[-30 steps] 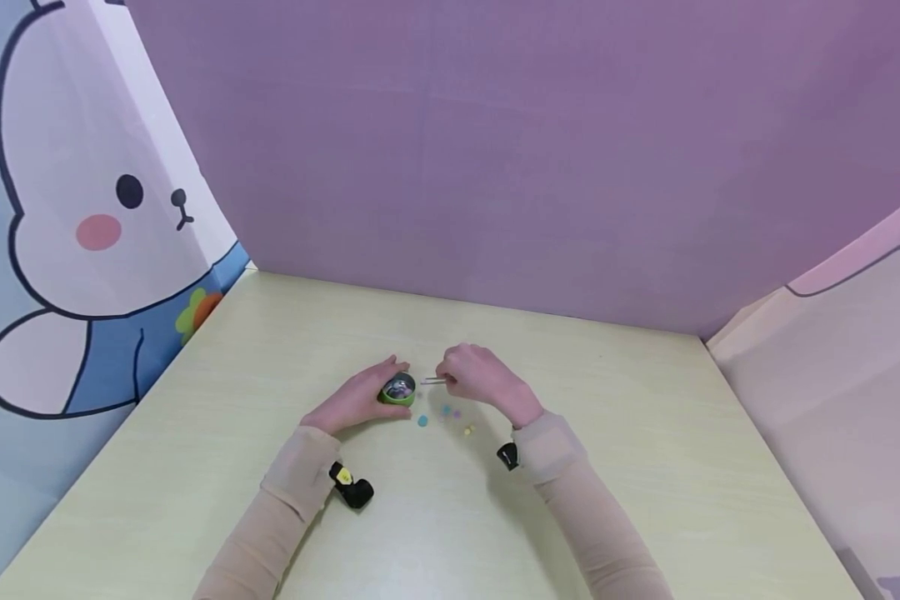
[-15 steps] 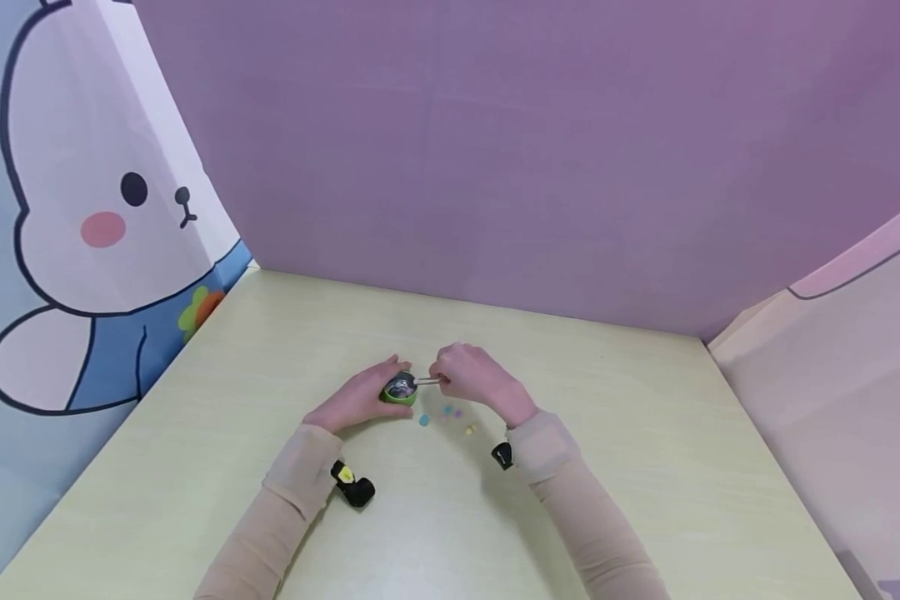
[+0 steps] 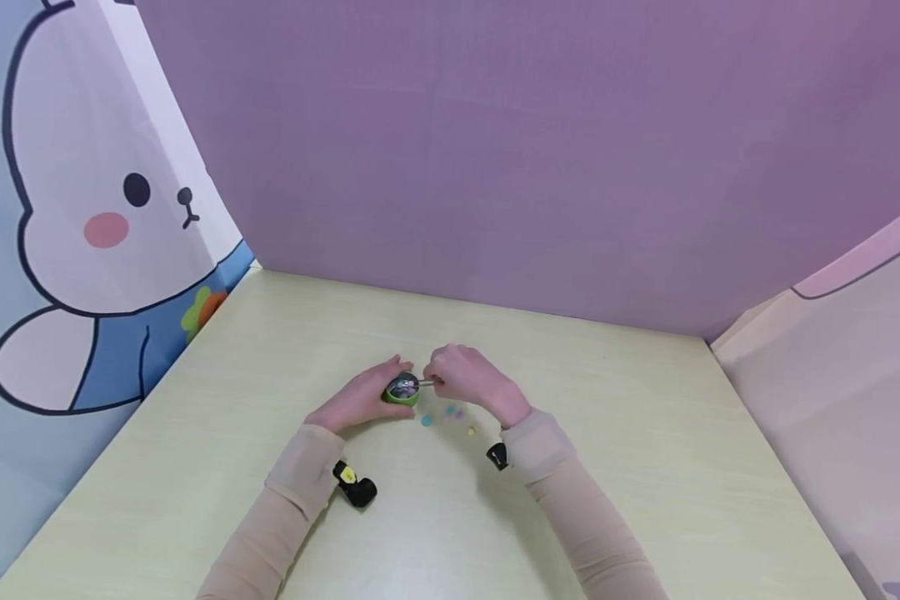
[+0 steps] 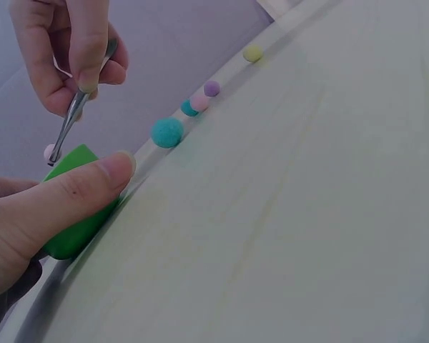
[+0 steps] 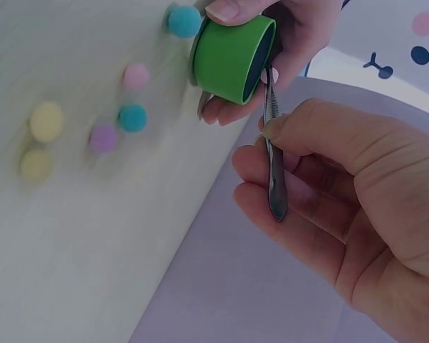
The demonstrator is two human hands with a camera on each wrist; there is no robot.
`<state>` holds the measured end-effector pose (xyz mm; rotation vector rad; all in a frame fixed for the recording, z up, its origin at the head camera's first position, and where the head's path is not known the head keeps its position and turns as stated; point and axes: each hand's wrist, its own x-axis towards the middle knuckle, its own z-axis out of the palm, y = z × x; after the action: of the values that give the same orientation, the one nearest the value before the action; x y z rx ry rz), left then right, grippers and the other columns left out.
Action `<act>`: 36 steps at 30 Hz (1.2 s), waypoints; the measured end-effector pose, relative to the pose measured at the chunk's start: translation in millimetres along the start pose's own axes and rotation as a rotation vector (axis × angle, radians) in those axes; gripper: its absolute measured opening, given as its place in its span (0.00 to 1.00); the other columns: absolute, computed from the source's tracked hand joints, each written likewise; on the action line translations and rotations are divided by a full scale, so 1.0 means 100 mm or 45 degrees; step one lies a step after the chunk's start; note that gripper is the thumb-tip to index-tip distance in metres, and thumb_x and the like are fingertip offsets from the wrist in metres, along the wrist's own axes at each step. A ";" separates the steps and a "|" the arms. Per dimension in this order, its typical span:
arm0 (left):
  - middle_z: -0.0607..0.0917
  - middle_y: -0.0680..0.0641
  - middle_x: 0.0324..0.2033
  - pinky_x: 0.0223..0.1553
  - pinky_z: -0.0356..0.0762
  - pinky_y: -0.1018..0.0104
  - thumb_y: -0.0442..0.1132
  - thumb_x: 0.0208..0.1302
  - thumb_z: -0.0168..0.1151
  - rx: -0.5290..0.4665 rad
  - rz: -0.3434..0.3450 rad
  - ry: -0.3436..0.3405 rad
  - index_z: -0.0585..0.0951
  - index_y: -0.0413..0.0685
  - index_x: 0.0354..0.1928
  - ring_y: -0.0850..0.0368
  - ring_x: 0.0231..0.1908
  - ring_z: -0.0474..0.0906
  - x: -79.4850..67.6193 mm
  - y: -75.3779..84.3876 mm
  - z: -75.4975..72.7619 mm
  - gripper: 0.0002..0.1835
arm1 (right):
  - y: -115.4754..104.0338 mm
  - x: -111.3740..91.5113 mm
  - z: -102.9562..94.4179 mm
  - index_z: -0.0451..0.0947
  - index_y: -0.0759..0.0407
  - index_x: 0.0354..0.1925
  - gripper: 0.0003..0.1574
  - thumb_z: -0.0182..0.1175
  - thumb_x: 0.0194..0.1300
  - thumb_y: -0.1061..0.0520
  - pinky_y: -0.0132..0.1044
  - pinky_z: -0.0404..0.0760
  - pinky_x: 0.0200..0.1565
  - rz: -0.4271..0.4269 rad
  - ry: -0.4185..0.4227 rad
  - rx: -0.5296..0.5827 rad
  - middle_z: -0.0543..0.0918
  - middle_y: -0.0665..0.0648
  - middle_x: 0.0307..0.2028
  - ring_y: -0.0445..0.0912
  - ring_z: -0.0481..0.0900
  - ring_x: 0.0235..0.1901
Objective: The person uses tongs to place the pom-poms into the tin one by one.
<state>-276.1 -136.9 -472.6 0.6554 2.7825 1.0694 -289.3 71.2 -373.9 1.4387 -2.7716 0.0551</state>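
My left hand point(image 3: 360, 398) grips a small round green container point(image 5: 229, 61), thumb on one side and fingers on the other. Its open top shows dark, shiny contents in the head view, too small to make out. My right hand point(image 3: 474, 382) pinches metal tweezers point(image 5: 274, 168) between thumb and fingers. Their tips lie at the container's rim, with a pale pink pom-pom point(image 4: 51, 151) beside or between them. On the table near the container lie a larger blue pom-pom point(image 4: 167, 133), a smaller blue one point(image 5: 132, 118), a pink one point(image 5: 136, 76) and a purple one point(image 5: 104, 138).
Two yellow pom-poms point(image 5: 46, 121) lie farther from the container, on the right in the head view. The pale wooden table point(image 3: 645, 467) meets a purple backdrop point(image 3: 540, 167) behind. A cartoon-printed curtain point(image 3: 52, 250) hangs at the left.
My right hand has moved left with the tweezers, bringing their tips from beside the container to its opening. My left hand keeps its grip in nearly the same place.
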 end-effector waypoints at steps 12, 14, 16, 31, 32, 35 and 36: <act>0.59 0.35 0.75 0.72 0.63 0.41 0.57 0.55 0.73 -0.012 0.009 0.000 0.64 0.45 0.74 0.37 0.73 0.60 0.00 0.01 0.00 0.49 | -0.03 0.03 0.02 0.80 0.57 0.23 0.14 0.57 0.52 0.74 0.24 0.56 0.24 -0.011 -0.013 0.007 0.69 0.47 0.21 0.38 0.59 0.23; 0.59 0.35 0.75 0.72 0.64 0.41 0.57 0.55 0.73 -0.014 0.010 -0.001 0.64 0.45 0.74 0.37 0.73 0.60 0.00 0.01 0.00 0.49 | -0.03 0.03 0.02 0.78 0.56 0.22 0.15 0.57 0.52 0.74 0.24 0.56 0.24 -0.008 -0.016 0.008 0.68 0.46 0.21 0.38 0.59 0.23; 0.59 0.36 0.75 0.72 0.64 0.41 0.57 0.55 0.73 -0.014 0.008 0.000 0.64 0.45 0.74 0.37 0.74 0.60 0.00 0.01 0.00 0.49 | -0.03 0.03 0.02 0.77 0.55 0.20 0.15 0.57 0.52 0.74 0.24 0.55 0.24 -0.006 -0.016 0.007 0.67 0.46 0.21 0.38 0.58 0.23; 0.59 0.35 0.75 0.71 0.66 0.41 0.58 0.55 0.73 0.000 0.007 0.006 0.64 0.46 0.74 0.37 0.72 0.62 0.01 0.00 0.01 0.49 | -0.03 -0.01 0.01 0.83 0.57 0.25 0.14 0.58 0.52 0.73 0.24 0.62 0.26 0.035 -0.009 0.025 0.79 0.50 0.24 0.38 0.63 0.24; 0.59 0.35 0.75 0.71 0.66 0.42 0.58 0.54 0.73 0.004 0.006 0.007 0.64 0.46 0.74 0.37 0.72 0.62 0.01 0.00 0.01 0.49 | -0.03 -0.02 0.00 0.83 0.57 0.25 0.14 0.58 0.52 0.73 0.24 0.62 0.26 0.040 -0.009 0.025 0.79 0.50 0.25 0.38 0.63 0.24; 0.58 0.35 0.76 0.71 0.66 0.41 0.59 0.54 0.73 0.008 0.005 0.008 0.64 0.46 0.74 0.36 0.72 0.62 0.01 -0.01 0.02 0.49 | -0.02 -0.04 0.00 0.84 0.57 0.26 0.13 0.59 0.53 0.73 0.24 0.63 0.26 0.048 -0.009 0.030 0.80 0.50 0.25 0.38 0.64 0.24; 0.58 0.35 0.76 0.71 0.66 0.41 0.59 0.54 0.73 0.008 0.003 0.009 0.64 0.47 0.74 0.36 0.73 0.62 0.01 -0.01 0.02 0.49 | -0.02 -0.04 -0.01 0.84 0.57 0.26 0.12 0.60 0.54 0.72 0.24 0.63 0.26 0.050 -0.011 0.028 0.80 0.50 0.25 0.38 0.64 0.24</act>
<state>-277.0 -136.1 -474.6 0.6574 2.7928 1.0660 -285.4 73.9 -373.3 1.3928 -2.8147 0.0800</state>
